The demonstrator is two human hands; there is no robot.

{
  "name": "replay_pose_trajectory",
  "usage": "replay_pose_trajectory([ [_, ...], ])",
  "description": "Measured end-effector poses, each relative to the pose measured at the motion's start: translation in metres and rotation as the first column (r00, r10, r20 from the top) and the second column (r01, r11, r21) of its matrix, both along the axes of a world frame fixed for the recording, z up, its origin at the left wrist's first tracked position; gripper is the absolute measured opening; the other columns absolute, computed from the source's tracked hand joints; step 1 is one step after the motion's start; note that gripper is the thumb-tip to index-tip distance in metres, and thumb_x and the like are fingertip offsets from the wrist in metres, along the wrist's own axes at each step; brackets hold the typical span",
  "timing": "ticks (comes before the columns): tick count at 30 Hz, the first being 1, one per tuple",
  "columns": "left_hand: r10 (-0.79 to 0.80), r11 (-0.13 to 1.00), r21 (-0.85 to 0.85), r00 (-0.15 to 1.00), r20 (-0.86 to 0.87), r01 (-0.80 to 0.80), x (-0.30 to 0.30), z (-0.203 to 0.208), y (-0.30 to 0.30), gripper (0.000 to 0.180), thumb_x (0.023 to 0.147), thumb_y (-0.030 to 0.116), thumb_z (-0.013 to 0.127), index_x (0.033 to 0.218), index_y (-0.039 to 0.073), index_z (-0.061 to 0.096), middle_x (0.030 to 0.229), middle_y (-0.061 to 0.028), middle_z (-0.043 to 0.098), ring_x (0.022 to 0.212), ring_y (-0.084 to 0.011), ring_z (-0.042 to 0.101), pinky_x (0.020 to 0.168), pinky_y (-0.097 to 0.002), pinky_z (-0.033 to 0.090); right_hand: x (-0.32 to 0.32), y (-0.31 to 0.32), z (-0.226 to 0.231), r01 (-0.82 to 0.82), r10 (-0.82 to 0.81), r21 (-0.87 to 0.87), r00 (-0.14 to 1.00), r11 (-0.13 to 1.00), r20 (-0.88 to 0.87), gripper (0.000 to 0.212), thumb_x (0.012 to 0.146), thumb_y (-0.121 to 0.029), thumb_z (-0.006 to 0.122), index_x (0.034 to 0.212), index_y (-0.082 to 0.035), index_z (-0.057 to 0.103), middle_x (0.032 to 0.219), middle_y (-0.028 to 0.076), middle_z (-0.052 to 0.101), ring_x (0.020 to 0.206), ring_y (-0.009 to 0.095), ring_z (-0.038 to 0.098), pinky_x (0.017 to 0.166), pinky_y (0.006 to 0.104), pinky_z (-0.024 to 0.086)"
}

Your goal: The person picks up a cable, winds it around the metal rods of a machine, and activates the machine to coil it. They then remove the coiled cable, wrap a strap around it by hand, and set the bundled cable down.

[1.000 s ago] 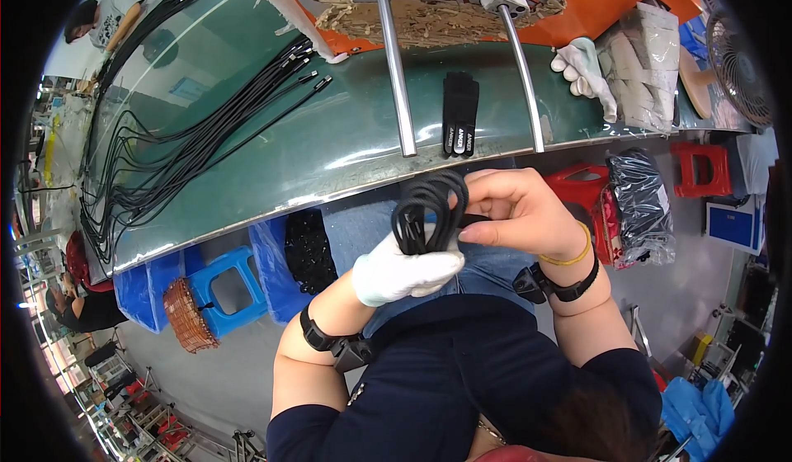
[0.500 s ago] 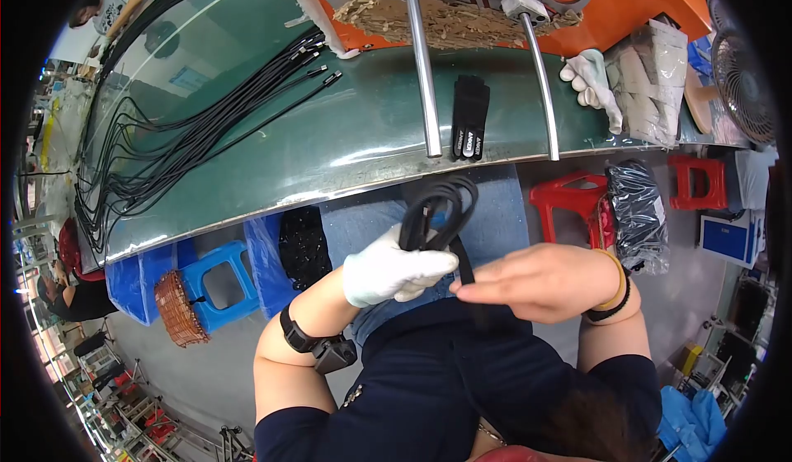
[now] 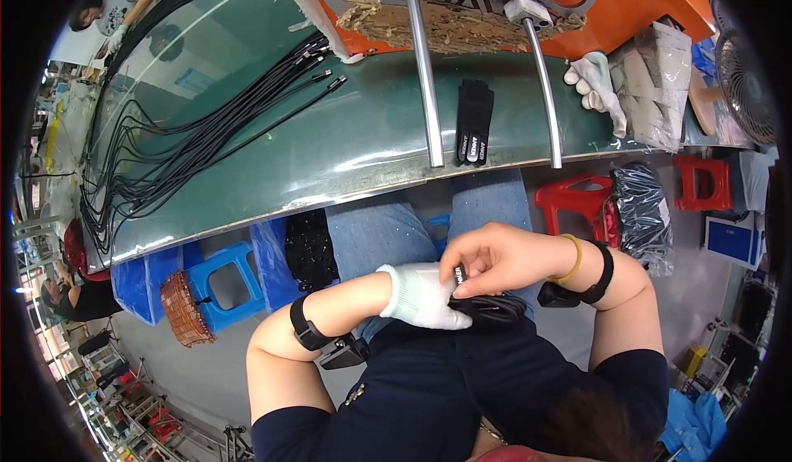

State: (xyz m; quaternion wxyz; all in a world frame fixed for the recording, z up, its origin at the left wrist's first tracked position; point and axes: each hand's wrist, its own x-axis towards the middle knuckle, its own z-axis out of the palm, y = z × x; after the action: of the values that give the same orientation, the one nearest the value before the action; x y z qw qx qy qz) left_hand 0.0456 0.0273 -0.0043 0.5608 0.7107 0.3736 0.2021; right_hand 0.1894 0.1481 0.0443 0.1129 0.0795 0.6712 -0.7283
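Note:
In a white glove, my left hand is closed around a coiled black cable, low in front of my body. The loops stick out to the right of the glove. Just above the coil, my bare right hand pinches the end of a black cable strap with white print on it. The strap's end stands up between the two hands. How far it runs round the coil is hidden by my fingers. A small stack of similar black straps lies on the green table, near its front edge.
Many black cables lie across the green table at left. Two metal rods jut toward me from an orange machine. A white glove and a plastic-wrapped bundle lie right. Blue and red stools stand below.
The coiled cable has come down closer to my body and turned, its loops now pointing right. My right hand has moved up and left, onto the strap end beside the glove.

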Motion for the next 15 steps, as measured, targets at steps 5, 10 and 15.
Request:
replay_pose_trajectory([
  [5,0.061,0.877,-0.463,0.928,0.367,0.126,-0.014,0.026,0.015,0.035,0.075,0.03,0.067,0.093,0.001,0.06,0.078,-0.0099,0.062,0.074,-0.0164,0.059,0.067,-0.0296,0.047,0.002,-0.003,-0.02,0.181,-0.233,-0.396,0.968,0.9,-0.089,0.015,0.077,-0.009,0.066,0.089,0.001,0.063,0.081,0.014,0.061,0.066,0.017,0.057,0.057,0.0263,0.046],
  [10,0.257,0.829,-0.557,0.918,0.303,-0.048,-0.018,0.021,0.008,0.03,0.073,0.026,0.07,0.085,-0.001,0.061,0.067,-0.0055,0.058,0.064,-0.0088,0.052,0.058,-0.0263,0.044,-0.003,0.001,-0.008,0.431,-0.182,0.321,0.79,0.843,-0.585,0.015,0.074,-0.005,0.067,0.085,0.003,0.061,0.081,0.014,0.06,0.07,0.023,0.058,0.061,0.0292,0.046],
  [15,0.472,0.83,-0.38,0.877,0.089,-0.408,-0.025,0.042,0.006,0.023,0.072,0.023,0.067,0.073,0.0,0.061,0.056,-0.0066,0.054,0.052,-0.0108,0.05,0.05,-0.0287,0.041,-0.007,-0.009,-0.015,0.622,-0.195,0.468,0.707,0.627,-0.68,0.016,0.07,-0.001,0.066,0.085,0.002,0.059,0.082,0.013,0.06,0.071,0.028,0.058,0.064,0.0298,0.047],
])
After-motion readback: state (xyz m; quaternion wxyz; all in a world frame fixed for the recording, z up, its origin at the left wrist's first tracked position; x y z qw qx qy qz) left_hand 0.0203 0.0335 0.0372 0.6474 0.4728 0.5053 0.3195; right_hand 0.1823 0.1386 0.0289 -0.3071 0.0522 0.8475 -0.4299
